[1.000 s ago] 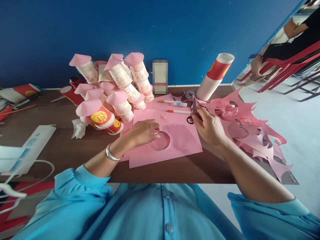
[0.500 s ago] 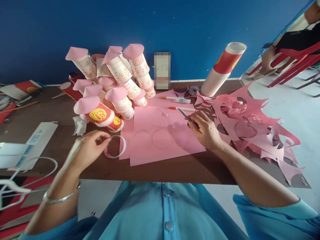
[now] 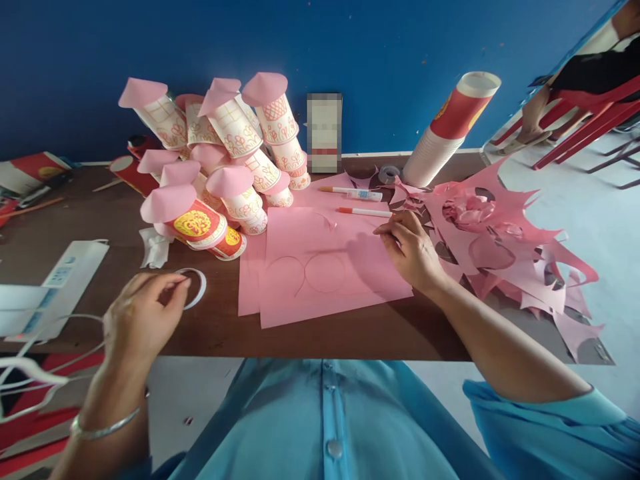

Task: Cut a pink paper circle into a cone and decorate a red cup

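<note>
In the head view, the left hand [image 3: 147, 313] is partly covering one white ring [image 3: 201, 288], its thumb and fingertips pinching nearly shut at the rim, beside the pink sheets. The right hand [image 3: 413, 257] is hovering over their right side with fingers curled; whether it is gripping anything is impossible to tell, and a dark streak below the pens is looking too blurred to name. At least two pink sheets [image 3: 373, 263] are overlapping on the table [image 3: 220, 333], the top one showing two drawn circles side by side. Two orange-tipped pens [image 3: 365, 212] and one white tube [image 3: 364, 195] are lying towards the back. Paper-cup towers [image 3: 237, 133] are crowding the left, hiding one another; at least eight pink cones are showing. One grey tape roll [image 3: 389, 175] is resting near one leaning cup stack [image 3: 440, 143], whose cups are nesting too closely to count. Pink scraps [image 3: 493, 250] are heaping at the right, while a seated person [image 3: 585, 73] is being cut off by the frame.
</note>
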The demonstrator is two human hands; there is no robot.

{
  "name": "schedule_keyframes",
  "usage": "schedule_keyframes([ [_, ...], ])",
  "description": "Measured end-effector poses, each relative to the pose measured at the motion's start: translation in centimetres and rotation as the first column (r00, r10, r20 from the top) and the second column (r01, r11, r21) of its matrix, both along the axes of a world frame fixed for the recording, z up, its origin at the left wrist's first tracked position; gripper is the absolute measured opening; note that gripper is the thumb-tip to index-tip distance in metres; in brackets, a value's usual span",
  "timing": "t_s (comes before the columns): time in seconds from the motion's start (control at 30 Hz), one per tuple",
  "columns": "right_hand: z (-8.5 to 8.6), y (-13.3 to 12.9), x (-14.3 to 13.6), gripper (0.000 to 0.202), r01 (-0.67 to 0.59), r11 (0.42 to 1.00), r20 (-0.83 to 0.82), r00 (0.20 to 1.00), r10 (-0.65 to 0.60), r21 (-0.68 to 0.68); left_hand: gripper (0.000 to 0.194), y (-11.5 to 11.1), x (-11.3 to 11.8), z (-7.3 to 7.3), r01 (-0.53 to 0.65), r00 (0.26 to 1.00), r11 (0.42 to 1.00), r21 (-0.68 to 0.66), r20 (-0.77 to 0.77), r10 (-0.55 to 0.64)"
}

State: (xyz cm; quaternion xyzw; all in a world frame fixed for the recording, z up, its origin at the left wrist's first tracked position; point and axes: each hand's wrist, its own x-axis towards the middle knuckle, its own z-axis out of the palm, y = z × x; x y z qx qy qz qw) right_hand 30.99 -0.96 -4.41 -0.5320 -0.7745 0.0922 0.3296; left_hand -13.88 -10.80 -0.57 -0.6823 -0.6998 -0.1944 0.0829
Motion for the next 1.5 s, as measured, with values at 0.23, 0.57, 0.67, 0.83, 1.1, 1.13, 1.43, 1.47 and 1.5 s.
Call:
schedule_keyframes([
  [0.23, 0.0, 0.4, -0.2, 0.024, -0.047, 0.999, -0.093, 0.994, 0.048, 0.015, 0.011, 1.3, 8.8, -0.2, 0.588, 0.804, 0.808, -0.04, -0.084, -0.589],
  [0.57, -0.3, 0.8, 0.4, 0.016, -0.012, 0.998, -0.142, 0.99, 0.021, 0.057, 0.016, 5.3, 13.2, -0.8, 0.753, 0.602, 0.651, -0.094, -0.301, -0.739],
  [0.67, -0.5, 1.0, 0.3, 0.014, -0.028, 0.998, -0.172, 0.984, 0.038, 0.061, 0.015, 5.8, 13.7, -0.5, 0.8, 0.528, 0.591, -0.103, -0.346, -0.775],
  [0.83, -0.8, 1.2, 0.4, 0.01, -0.072, 0.994, -0.213, 0.973, 0.089, 0.087, 0.01, 6.1, 14.3, 0.3, 0.859, 0.402, 0.488, -0.154, -0.387, -0.83],
  [1.1, -0.7, 1.1, 0.4, 0.01, -0.101, 0.992, -0.231, 0.966, 0.115, 0.071, 0.008, 6.1, 14.6, 0.0, 0.865, 0.35, 0.447, -0.228, -0.365, -0.863],
  [1.13, -0.7, 1.1, 0.4, 0.01, -0.101, 0.992, -0.234, 0.965, 0.115, 0.071, 0.007, 6.1, 14.6, -0.1, 0.861, 0.356, 0.451, -0.236, -0.355, -0.864],
  [1.43, -0.6, 1.2, 0.3, 0.01, -0.112, 0.991, -0.248, 0.96, 0.127, 0.073, 0.015, 5.8, 14.8, 0.0, 0.862, 0.37, 0.47, -0.191, -0.396, -0.84],
  [1.47, -0.6, 1.2, 0.3, 0.01, -0.111, 0.991, -0.248, 0.961, 0.125, 0.072, 0.015, 5.8, 14.8, 0.2, 0.861, 0.377, 0.476, -0.179, -0.402, -0.834],
  [1.5, -0.6, 1.1, 0.3, 0.01, -0.107, 0.992, -0.246, 0.962, 0.121, 0.07, 0.015, 5.8, 14.7, 0.4, 0.86, 0.386, 0.482, -0.164, -0.409, -0.827],
])
